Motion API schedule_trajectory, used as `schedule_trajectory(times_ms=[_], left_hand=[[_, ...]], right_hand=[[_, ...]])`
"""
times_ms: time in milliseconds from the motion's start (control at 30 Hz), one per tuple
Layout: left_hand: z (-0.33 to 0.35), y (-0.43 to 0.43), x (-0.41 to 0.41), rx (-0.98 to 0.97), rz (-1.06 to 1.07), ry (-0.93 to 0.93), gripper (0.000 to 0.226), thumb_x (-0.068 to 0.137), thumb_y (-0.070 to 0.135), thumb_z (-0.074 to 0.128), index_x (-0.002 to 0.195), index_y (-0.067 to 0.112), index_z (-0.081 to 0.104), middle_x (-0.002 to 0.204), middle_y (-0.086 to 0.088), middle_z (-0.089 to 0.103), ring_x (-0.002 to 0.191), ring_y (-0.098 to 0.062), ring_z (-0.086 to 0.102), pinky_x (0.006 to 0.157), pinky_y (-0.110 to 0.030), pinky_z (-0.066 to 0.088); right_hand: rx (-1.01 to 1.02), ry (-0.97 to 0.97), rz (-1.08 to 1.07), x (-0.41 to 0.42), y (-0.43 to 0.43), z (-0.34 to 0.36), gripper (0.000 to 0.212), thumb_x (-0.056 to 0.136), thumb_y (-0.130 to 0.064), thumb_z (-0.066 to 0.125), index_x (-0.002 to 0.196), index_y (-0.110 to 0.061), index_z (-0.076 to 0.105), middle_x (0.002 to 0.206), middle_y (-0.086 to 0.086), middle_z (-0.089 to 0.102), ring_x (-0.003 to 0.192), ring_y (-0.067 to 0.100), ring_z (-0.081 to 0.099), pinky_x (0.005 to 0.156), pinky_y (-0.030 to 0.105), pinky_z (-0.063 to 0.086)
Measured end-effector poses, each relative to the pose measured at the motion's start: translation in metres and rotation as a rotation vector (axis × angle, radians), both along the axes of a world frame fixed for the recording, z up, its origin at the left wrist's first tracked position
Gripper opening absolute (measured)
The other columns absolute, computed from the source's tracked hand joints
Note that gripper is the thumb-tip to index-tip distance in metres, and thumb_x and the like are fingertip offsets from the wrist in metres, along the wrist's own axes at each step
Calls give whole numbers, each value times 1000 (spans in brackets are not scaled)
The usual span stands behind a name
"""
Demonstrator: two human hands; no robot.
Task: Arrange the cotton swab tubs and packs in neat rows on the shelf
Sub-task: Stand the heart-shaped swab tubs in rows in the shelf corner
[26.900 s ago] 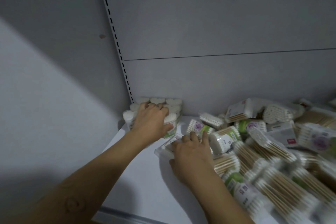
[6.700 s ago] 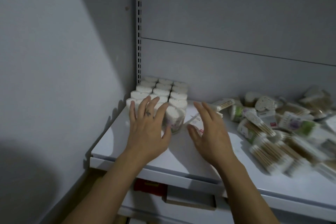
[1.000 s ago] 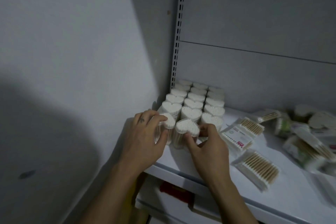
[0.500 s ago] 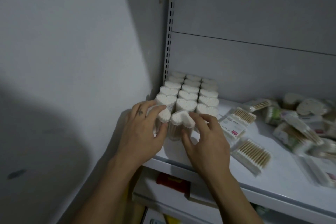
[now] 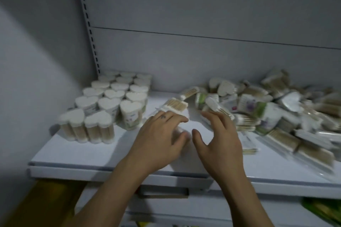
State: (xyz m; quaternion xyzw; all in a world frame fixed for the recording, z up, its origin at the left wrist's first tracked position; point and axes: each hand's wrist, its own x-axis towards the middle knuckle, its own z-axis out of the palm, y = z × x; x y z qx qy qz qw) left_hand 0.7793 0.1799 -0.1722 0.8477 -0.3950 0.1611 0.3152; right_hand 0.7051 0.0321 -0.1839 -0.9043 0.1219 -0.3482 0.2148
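Looks partly done: heart-shaped clear cotton-swab tubs (image 5: 114, 96) rowed at left rear of white shelf (image 5: 73, 153), jumbled pile of tubs and packs (image 5: 267, 114) unsorted at right, left hand (image 5: 160, 138) and right hand (image 5: 221, 138) spread between, holding nothing.

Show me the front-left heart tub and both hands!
Front-left heart tub (image 5: 72, 117): head view, its top.
Left hand (image 5: 158, 136): head view, its back.
Right hand (image 5: 219, 138): head view, its back.

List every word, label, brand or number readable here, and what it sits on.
None reads legibly.
Label on the front heart-shaped tub: print blurred.
Purple-and-green labels on the piled packs: blurred.
Small mark on a finger of the left hand: too small.
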Motion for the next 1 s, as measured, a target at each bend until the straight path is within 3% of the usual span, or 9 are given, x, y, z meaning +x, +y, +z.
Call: schedule_trajectory(times_ms=[167,333,467,600,733,800,900,1000], left_hand=[[-16,-78,-24,121,-74,139,43,92,44,53,134,37,44,132,16,48,118,-7,45,91,-29,43],[-22,-118,-29,82,117,216,48,92,46,53,135,30,38,134,8,42,120,-14,46,88,-28,40],[-21,-136,-20,110,281,355,83,85,54,63,146,20,18,148,-6,30,130,-26,43,94,-38,42],[-17,-146,0,121,279,427,106,76,55,71,152,28,3,154,-10,30,136,-32,36,104,-44,40],[-16,-151,11,88,293,481,101,76,48,74,152,26,11,146,-8,43,135,-30,36,104,-46,40],[-14,-150,10,76,325,470,94,74,46,77,148,22,24,143,-6,46,131,-27,40,102,-42,42],[-5,-141,5,20,399,399,83,70,49,78,138,23,38,136,-4,46,125,-23,44,98,-41,44],[7,-119,-8,-263,404,489,80,63,58,77,130,29,46,126,4,52,115,-17,53,94,-39,49]], right_hand=[[24,82,-112,-40,-72,-12,39,80,-27,70,118,-23,62,116,-2,58,107,18,52,81,27,44],[48,108,-90,-60,-109,-25,34,84,-32,66,116,-21,65,113,-3,61,106,17,54,83,24,39],[25,83,-16,-57,-120,-35,31,84,-27,68,114,-20,66,108,-3,63,103,18,55,84,23,39],[32,43,64,-44,-116,-37,34,83,-27,67,117,-20,64,112,-1,62,106,18,53,88,30,43],[-36,118,46,-36,-111,-46,41,85,-37,48,119,-20,63,119,2,60,110,21,51,93,34,43],[-46,143,43,-35,-111,-49,47,85,-41,41,119,-19,63,121,3,60,112,22,51,93,35,43],[-41,137,45,-35,-112,-48,46,85,-39,45,121,-18,63,121,5,60,112,24,52,93,38,43],[-32,99,23,-36,-110,-46,45,82,-34,55,124,-16,60,124,8,59,115,28,51,96,41,41]])
